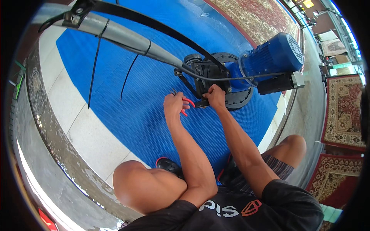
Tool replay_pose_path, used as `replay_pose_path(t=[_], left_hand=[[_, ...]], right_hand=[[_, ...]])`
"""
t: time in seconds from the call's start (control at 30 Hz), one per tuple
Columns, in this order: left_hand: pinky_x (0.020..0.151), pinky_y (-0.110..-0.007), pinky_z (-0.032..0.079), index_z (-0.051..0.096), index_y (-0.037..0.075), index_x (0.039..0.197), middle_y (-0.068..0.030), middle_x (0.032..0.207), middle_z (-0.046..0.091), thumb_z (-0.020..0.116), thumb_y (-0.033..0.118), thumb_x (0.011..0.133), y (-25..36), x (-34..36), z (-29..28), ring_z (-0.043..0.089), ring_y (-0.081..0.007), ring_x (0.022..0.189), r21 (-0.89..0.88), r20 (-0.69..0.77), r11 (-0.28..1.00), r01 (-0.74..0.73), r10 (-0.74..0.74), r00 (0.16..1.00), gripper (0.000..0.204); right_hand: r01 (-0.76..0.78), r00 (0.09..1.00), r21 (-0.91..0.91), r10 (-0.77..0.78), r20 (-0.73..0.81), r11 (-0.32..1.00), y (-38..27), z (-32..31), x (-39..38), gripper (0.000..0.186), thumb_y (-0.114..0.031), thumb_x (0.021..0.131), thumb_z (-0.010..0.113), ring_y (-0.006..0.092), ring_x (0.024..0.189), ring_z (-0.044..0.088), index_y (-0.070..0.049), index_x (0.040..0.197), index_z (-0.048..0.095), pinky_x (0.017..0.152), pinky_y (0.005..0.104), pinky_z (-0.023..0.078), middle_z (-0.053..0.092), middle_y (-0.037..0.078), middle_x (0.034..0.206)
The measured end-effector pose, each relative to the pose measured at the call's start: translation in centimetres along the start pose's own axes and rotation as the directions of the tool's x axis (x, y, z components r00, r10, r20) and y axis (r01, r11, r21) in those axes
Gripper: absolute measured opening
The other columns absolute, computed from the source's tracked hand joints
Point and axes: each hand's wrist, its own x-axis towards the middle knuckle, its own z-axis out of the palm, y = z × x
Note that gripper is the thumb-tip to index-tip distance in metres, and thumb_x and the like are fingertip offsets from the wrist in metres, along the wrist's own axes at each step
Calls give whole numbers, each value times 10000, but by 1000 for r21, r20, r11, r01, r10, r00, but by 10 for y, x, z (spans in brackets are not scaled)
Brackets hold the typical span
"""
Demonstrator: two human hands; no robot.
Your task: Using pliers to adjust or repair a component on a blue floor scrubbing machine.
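Person crouched on a blue textured mat (127, 115), knees up, both forearms reaching forward. Left hand (174, 104) closed around red-handled pliers (186, 104), jaws end poking out past the knuckles toward upper left. Right hand (215, 96) clamped down on a black bracket (200, 103) at the base of a floor machine, just beside the pliers; the two hands nearly touching.

Machine: blue motor (273, 56) lying tilted on its side, black round base (216, 71) under it, small black wheel (192, 58) at the near edge, black box (279, 82) under the motor. Long grey handle tube (115, 36) runs from the base up to the top left, black cable (154, 24) along it, loose black zip ties (94, 65) hanging off.

Floor: mat lies on pale tiles (73, 111), wet rough concrete edge (42, 115) to the left. Patterned red rugs (343, 111) spread out at right and one (258, 15) at top. Outdoor daylight, stalls far top right, too small to tell.
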Motion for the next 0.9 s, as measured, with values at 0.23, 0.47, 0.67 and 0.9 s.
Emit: replay_pose_path(t=[0.23,0.47,0.67,0.9], left_hand=[[495,-337,532,680,-58,1032,-196,871,763,618,244,973,-3,3,13,702,-215,571,40,31,999,32,-33,999,314],[500,-332,532,672,-43,1044,-179,871,771,610,241,980,6,0,13,713,-208,590,70,38,996,56,-59,998,298],[501,-329,537,672,-44,1051,-177,878,774,597,245,1004,8,-3,17,717,-200,598,87,22,995,59,-61,998,302],[490,-324,535,663,-46,1048,-177,871,773,610,237,997,5,2,19,717,-202,584,67,63,997,44,-48,997,292]], right_hand=[[-24,1000,20,25,-9,1000,11,1,1,256,-110,794,850,417,885,729,-24,874,623,805,489,551,742,207,863],[109,989,100,-118,90,989,9,-9,9,304,-69,776,868,387,860,736,-5,904,600,771,452,555,732,200,842],[25,999,1,-25,29,1000,4,-5,6,321,-76,750,890,373,841,741,-17,874,600,763,435,563,736,185,836],[-55,998,-77,53,-39,995,2,4,-1,297,-156,812,855,435,865,719,-62,915,593,802,512,552,735,194,858]])
